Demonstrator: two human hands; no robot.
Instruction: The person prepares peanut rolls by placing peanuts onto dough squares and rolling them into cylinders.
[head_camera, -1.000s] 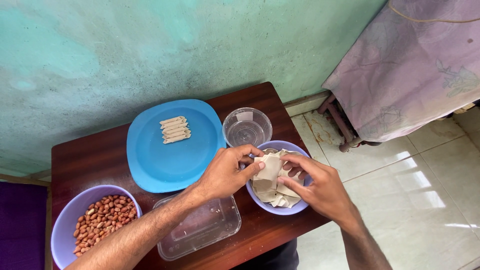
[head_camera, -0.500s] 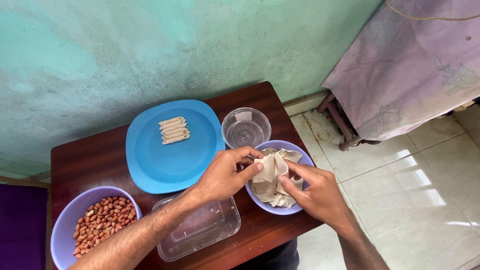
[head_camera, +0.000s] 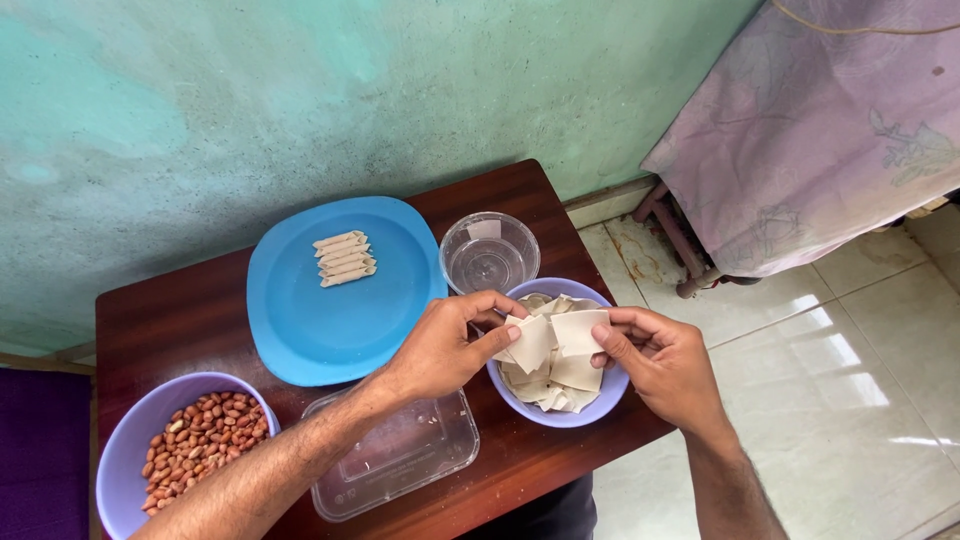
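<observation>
A lilac bowl (head_camera: 600, 394) on the right of the dark wooden table (head_camera: 190, 318) holds several pale square dough sheets (head_camera: 556, 385). My left hand (head_camera: 440, 345) pinches one dough sheet (head_camera: 531, 340) at its corner above the bowl. My right hand (head_camera: 665, 362) pinches the neighbouring dough sheet (head_camera: 580, 331) from the right side. The two sheets overlap between my hands. A blue plate (head_camera: 315, 325) to the left carries several rolled dough pieces (head_camera: 344, 259).
A small clear round tub (head_camera: 488, 252) stands behind the lilac bowl. A clear rectangular container (head_camera: 400, 455) lies at the table's front. A second lilac bowl of peanuts (head_camera: 200, 434) sits front left. Tiled floor and a cloth-covered stand (head_camera: 820, 130) are to the right.
Both hands have lifted dough sheets up from the bowl and drawn them apart; the right hand has shifted slightly right.
</observation>
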